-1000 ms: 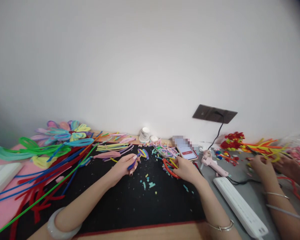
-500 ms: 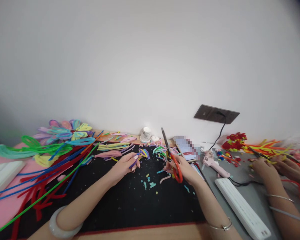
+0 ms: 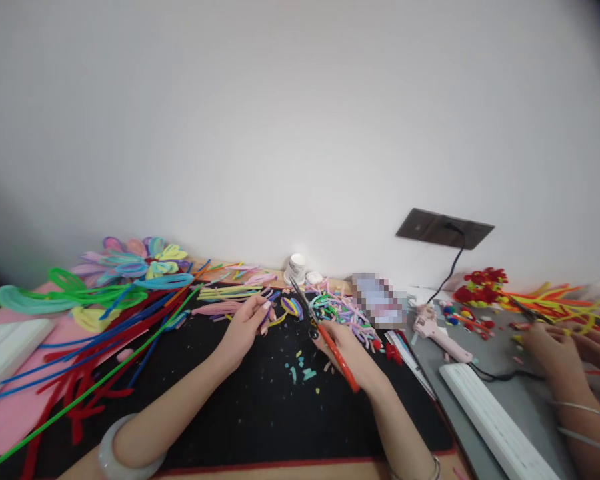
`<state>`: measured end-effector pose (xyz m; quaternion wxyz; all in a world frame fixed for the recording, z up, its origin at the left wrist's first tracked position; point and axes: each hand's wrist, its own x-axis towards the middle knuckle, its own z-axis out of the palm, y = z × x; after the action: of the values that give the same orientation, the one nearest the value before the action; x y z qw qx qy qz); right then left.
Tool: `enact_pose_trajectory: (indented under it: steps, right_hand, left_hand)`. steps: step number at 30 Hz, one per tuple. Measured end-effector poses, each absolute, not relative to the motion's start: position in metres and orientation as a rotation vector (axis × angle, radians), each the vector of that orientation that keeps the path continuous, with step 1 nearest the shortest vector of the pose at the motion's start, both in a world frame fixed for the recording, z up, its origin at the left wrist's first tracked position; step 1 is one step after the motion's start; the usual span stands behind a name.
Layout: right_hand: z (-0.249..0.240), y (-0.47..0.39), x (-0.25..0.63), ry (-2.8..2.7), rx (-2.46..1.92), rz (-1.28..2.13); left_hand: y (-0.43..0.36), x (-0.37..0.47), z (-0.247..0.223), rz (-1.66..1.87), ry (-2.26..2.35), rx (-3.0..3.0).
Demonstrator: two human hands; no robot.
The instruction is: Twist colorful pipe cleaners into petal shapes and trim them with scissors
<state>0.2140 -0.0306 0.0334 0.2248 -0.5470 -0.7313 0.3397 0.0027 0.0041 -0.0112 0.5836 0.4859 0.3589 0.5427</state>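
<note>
My left hand (image 3: 250, 323) is closed in a pinch on a short purple pipe cleaner (image 3: 271, 301). Just right of its fingertips is a small looped piece (image 3: 293, 307) of purple, yellow and blue; I cannot tell whether it joins the held strand. Scissors (image 3: 337, 357) with orange-red handles are gripped in my right hand (image 3: 347, 347), their blades slanting up and left past the looped piece. Teal and yellow clippings (image 3: 305, 373) lie on the black mat (image 3: 260, 420) below the hands.
Pipe-cleaner flowers (image 3: 145, 260) and long blue, red and green stems are at the left. Cut pieces (image 3: 340, 310), a paper cup (image 3: 296, 267) and a phone (image 3: 377, 297) stand behind. On the right are a glue gun (image 3: 440, 337), a power strip (image 3: 495, 420) and another person's hands (image 3: 555, 350).
The scissors have swung left, their blades now nearer my left hand. My left hand has shifted slightly left and up, away from the looped piece. The view has turned a little left.
</note>
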Motion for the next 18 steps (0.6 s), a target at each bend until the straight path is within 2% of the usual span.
enact_pose_trajectory:
  steps: [4, 18]
  right_hand:
    - [0.040, -0.037, 0.210, -2.150, -1.578, 0.835]
    - [0.035, -0.035, 0.212, -2.198, -1.516, 0.938]
  left_hand:
    - [0.002, 0.006, -0.007, 1.299, 0.845, 1.161]
    - [-0.004, 0.015, -0.002, 1.149, 0.809, 1.297]
